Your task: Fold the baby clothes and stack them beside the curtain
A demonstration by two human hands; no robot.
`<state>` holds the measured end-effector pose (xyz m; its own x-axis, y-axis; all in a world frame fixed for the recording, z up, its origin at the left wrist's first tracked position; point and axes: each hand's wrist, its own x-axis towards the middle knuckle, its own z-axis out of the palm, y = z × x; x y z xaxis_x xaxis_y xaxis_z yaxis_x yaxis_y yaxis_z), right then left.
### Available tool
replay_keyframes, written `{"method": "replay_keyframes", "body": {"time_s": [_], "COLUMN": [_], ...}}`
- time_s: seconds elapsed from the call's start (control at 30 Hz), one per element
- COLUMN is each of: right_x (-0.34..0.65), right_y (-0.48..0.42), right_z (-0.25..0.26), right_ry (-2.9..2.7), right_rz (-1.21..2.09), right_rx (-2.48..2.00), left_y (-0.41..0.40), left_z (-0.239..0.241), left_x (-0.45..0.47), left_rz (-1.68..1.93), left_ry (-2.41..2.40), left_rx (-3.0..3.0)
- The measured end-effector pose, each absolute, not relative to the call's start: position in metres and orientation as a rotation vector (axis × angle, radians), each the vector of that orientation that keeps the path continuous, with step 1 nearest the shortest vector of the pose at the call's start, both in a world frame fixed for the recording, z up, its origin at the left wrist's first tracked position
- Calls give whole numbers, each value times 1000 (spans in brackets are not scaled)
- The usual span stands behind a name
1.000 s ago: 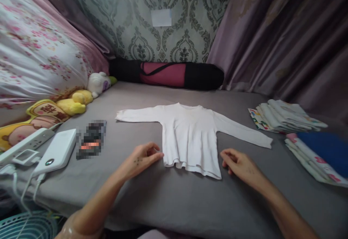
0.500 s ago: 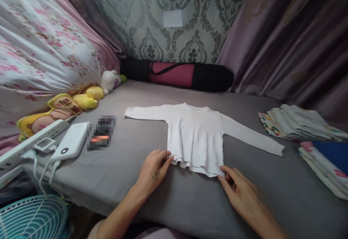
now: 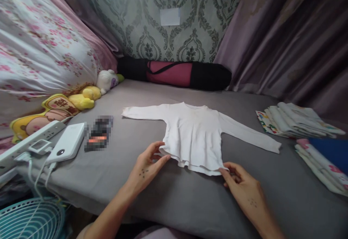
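A white long-sleeved shirt point(image 3: 194, 134) lies spread on the grey bed sheet point(image 3: 187, 202), its neckline away from me and both sleeves stretched out sideways. My left hand point(image 3: 148, 164) grips the hem's left corner, with the thumb below and the fingers at the edge, lifting it slightly. At the right corner of the hem, my right hand point(image 3: 240, 184) pinches the fabric between thumb and fingers. Between the two hands the hem falls in wavy folds.
Folded clothes point(image 3: 296, 119) and another folded pile point(image 3: 323, 163) lie at right. On the left are a white power bank point(image 3: 67, 143), a power strip point(image 3: 35, 141), a blurred dark object point(image 3: 99, 134) and plush toys point(image 3: 81, 99). A long black-and-red bag point(image 3: 174, 74) rests against the wall. A teal fan point(image 3: 29, 219) stands lower left.
My left hand has raised the left hem corner and drawn it slightly outward. My right hand now pinches the right corner, pulling it a little to the right. The view has shifted slightly.
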<state>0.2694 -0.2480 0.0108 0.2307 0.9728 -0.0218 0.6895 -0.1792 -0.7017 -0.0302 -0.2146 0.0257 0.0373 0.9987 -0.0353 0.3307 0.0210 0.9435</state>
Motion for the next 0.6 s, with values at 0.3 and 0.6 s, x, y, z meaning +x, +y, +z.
{"method": "replay_keyframes", "body": {"time_s": [0.3,0.6], "right_x": [290,293], "right_y": [-246,-246], "right_z": [13,29], "right_ry": [-1897,-2145], "right_rz": [490,317], "right_rx": [-1869,-1947], "left_y": [-206,-196], "left_z": [23,29], "left_x": [-62,-84], "left_rz": [744,470], "left_ry": [1547,1417], "left_rx": [1822,2082]}}
